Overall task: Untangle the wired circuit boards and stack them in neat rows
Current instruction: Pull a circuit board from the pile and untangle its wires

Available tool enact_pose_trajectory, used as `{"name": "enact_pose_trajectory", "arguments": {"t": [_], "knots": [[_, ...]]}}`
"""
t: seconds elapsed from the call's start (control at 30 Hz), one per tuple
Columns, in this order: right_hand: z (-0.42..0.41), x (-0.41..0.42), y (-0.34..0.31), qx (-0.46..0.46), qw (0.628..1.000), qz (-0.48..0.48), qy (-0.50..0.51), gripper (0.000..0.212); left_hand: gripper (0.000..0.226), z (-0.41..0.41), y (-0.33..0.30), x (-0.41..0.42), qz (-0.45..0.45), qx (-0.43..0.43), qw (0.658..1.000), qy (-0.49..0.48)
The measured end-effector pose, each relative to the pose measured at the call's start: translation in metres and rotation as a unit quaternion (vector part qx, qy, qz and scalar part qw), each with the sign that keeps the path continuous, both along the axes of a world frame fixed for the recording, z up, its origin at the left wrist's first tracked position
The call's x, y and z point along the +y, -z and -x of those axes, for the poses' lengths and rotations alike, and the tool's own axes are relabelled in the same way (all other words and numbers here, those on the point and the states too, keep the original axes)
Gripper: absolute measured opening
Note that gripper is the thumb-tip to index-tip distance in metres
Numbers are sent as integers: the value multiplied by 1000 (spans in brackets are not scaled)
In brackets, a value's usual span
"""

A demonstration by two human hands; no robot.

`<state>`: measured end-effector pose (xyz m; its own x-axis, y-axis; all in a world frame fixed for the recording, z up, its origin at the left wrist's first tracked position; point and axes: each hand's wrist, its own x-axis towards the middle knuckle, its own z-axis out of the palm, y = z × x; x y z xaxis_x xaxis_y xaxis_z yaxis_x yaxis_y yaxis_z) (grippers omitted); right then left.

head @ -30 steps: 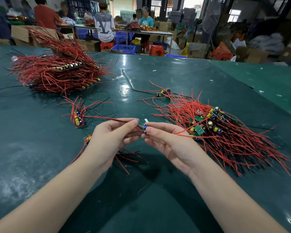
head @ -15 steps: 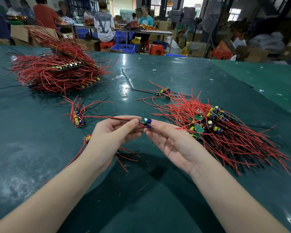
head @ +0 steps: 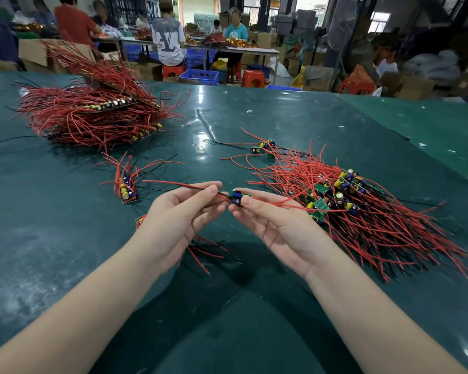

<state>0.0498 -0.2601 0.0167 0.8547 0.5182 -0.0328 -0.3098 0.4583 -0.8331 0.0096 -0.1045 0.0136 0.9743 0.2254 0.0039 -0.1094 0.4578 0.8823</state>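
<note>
Green circuit board [head: 239, 197] pinched by right hand [head: 277, 225]; left hand [head: 177, 220] pinches its red wire [head: 173, 184]

Bright overhead light, glare on green table [head: 65, 238] centre, soft arm shadows, wide-angle edge bending, bg slightly soft

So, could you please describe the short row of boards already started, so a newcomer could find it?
Start at the big stacked pile far left. Nearer, just left of the left hand, a short row stands alone, wires fanning away.
</note>
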Motion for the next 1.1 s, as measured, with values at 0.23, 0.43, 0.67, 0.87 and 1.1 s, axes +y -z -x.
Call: {"name": "enact_pose_trajectory", "arguments": {"t": [0.23,0.43,0.67,0.87,1.1], "knots": [[-2,-4,-3,52,998,-22,4,15,14,-1,-4,5,17,-73,996,-43],[0,-3,0,48,999,-2,-15,18,11,-2,-2,7,-2,-50,996,-74],[-4,-3,1,41,999,-17,16,18,16,-3,-1,3,-25,-78,993,-81],[-2,-1,2,36,999,-3,10,16,15,-3,0,4,-43,-58,992,-103],[-4,-4,2,62,998,-3,29,15,23,-5,1,3,-54,-73,992,-85]]}}
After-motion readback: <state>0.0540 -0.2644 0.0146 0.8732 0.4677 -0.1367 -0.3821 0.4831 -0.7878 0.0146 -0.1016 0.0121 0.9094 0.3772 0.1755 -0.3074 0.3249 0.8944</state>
